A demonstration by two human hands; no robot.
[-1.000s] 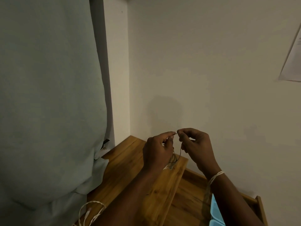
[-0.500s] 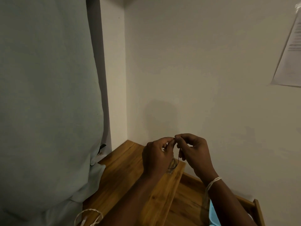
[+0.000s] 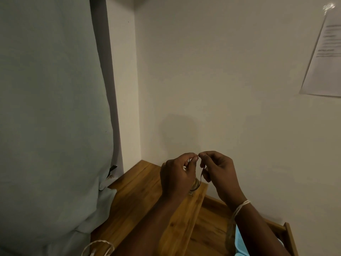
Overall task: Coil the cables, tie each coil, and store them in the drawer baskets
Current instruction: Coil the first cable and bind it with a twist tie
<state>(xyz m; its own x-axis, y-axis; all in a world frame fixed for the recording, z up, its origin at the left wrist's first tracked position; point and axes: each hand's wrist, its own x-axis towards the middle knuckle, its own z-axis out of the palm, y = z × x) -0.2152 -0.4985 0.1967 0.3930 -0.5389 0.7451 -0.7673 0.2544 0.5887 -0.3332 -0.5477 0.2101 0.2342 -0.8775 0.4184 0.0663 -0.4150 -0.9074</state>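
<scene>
At the near edge of the counter (image 3: 140, 196), close to its left corner, lies a white twisted cable (image 3: 97, 246), only partly in view and not yet handled. To the right, a pale blue basket (image 3: 239, 242) shows a small part inside the open wooden drawer (image 3: 287, 235), behind the right forearm. A white cord is wound round the right wrist.

Farther in, above the far edge of the counter, the two hands meet. The left hand (image 3: 177, 174) has its fingers curled, and its thumb and forefinger pinch the end of a thin dark tie (image 3: 200, 177). The right hand (image 3: 217, 170) pinches the same tie at the top, fingertip against fingertip with the left. The tie hangs down in a loop between the hands. Below the left hand something pale and rounded shows, perhaps a small coil, but it is too hidden to be sure.

I judge that the step in hand is tying a coil. The next move probably calls for twisting or pulling the tie ends tight, with both pinches kept firm, then lowering the coil into the basket.

Behind stands the plain wall, with a paper sheet (image 3: 324, 60) at upper right and a grey-green cloth (image 3: 49, 108) at left.
</scene>
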